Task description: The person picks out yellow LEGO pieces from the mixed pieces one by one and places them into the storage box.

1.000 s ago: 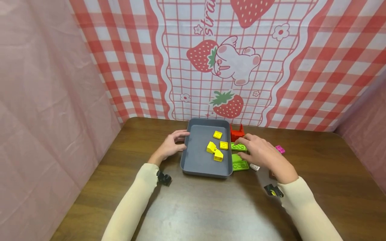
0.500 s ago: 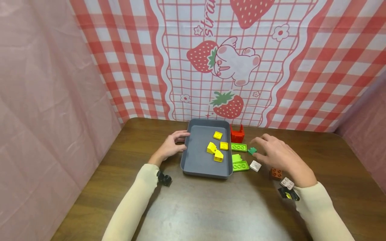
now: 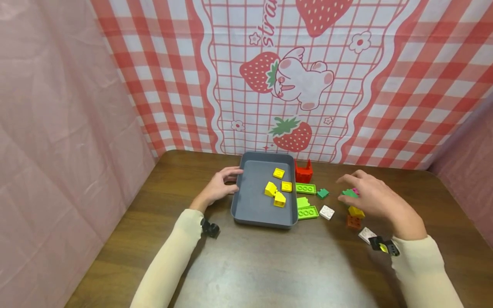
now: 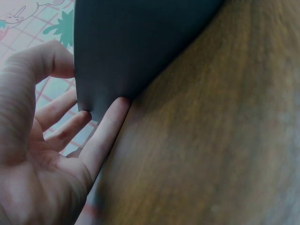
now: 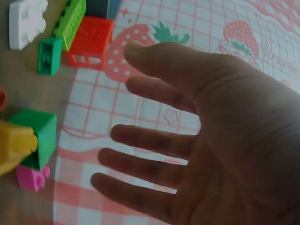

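A dark grey tray holds several yellow bricks. On its left wall rest the fingertips of my left hand, fingers spread; the left wrist view also has this hand touching the tray's outer side. Nothing is in my right hand, which hovers with spread fingers over a green brick. In the right wrist view the hand is beside a large green brick, a yellow brick and a pink brick.
Right of the tray stand a red piece, light green bricks, a small dark green brick and a white brick. Farther right lie a brown brick and another white brick. A patterned cloth hangs behind the table.
My right hand has moved right, away from the light green bricks beside the tray, uncovering the small dark green brick and the white one. My left hand has stayed at the tray.
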A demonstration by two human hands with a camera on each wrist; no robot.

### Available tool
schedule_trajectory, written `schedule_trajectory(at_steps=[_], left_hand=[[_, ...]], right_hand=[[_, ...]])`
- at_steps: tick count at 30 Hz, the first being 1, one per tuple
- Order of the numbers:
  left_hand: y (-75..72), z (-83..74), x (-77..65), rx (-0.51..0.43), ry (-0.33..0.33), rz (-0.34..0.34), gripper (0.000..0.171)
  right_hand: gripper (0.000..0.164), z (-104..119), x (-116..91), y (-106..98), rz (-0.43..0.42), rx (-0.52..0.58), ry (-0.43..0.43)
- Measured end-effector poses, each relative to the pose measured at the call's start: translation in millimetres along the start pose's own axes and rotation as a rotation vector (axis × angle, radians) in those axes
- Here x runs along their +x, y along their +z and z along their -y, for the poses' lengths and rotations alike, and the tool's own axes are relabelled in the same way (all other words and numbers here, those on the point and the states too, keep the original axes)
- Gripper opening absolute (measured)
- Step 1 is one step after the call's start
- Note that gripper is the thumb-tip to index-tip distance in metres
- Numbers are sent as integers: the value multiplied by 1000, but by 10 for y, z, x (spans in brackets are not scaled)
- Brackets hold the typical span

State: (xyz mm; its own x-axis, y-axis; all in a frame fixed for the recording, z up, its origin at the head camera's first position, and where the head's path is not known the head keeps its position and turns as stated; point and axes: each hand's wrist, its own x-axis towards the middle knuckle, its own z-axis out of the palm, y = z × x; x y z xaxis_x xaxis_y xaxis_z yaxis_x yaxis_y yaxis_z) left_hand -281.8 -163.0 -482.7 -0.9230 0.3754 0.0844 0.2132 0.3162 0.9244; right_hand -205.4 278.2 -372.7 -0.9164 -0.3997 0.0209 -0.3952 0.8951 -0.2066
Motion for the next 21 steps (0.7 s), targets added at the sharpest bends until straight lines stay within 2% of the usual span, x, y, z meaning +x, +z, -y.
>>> schedule_trajectory(at_steps=[8, 21], left_hand=[[2, -15, -4, -11, -3, 4, 58], [19, -13, 8, -16, 8, -5, 58]], right_hand=[[46, -91, -52, -33, 104, 3, 65], [25, -198, 0, 67, 258, 48, 33]])
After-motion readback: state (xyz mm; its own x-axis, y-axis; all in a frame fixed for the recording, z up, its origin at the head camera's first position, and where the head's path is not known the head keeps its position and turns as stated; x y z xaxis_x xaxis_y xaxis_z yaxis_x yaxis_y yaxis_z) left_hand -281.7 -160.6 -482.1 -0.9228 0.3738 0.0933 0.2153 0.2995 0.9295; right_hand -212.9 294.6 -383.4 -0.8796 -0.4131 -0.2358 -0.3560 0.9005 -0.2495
